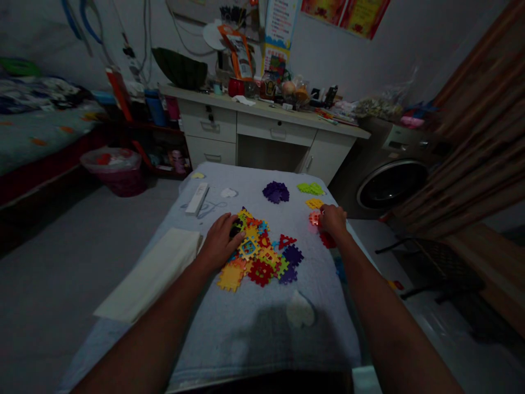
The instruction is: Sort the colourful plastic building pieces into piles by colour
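Notched plastic building pieces [262,249] in mixed colours lie in a loose heap on the cloth-covered table. My left hand [220,241] rests against the heap's left side, thumb apart from the fingers, touching yellow and green pieces. At the table's right edge, my right hand [334,220] is closed, fingertips down beside an orange-pink piece [314,218]. What its fingers pinch, if anything, is hidden. Dark red pieces [327,239] lie partly under this hand. Just beyond are yellow pieces [314,203], a light green pile [310,189] and a purple pile [276,192].
On the table's left lie a white oblong box [197,199] and a folded cream cloth [153,273]. A cluttered desk [262,115] stands behind, with a washing machine [394,169] to its right. A lined bin [118,172] is on the floor at left.
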A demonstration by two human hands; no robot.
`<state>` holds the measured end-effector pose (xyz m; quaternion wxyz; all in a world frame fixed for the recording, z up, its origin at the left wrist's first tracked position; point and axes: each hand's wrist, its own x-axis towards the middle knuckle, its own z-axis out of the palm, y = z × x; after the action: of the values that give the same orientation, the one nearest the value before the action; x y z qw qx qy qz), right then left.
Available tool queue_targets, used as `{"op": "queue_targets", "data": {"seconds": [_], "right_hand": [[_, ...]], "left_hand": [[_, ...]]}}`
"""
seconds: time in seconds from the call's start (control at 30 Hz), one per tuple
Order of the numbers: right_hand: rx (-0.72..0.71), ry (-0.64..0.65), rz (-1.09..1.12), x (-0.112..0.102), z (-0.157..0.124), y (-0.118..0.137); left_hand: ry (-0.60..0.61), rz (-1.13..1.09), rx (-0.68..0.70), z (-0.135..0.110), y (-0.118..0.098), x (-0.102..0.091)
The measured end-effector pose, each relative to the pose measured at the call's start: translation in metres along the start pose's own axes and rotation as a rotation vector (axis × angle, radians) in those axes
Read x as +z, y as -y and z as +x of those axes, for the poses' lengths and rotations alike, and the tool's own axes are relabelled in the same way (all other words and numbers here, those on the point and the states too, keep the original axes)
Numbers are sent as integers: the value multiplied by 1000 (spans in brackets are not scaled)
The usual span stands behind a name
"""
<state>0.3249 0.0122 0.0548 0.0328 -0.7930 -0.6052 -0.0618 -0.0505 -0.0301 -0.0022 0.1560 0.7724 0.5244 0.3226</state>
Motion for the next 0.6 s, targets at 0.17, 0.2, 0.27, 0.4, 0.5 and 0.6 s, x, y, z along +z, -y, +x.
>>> {"op": "queue_targets", "data": {"seconds": [0.17,0.2,0.27,0.4,0.5,0.6], "right_hand": [[-22,-66,63,-9,-9,9],[-39,-76,108,-11,-12,12],[-121,-50,242,-16,-19,17],[-388,195,533,-20,-42,32],[-501,338,576,-16,-61,42],[-527,330,534,-6,-71,48]], "left_hand": [[22,-18,19,-4,-2,-6],[32,-18,25,-5,-3,-7],[61,-11,37,-7,-5,-10],[134,23,71,-9,-7,-14],[184,48,110,-13,-5,-15],[239,69,129,-19,-3,-15]]}}
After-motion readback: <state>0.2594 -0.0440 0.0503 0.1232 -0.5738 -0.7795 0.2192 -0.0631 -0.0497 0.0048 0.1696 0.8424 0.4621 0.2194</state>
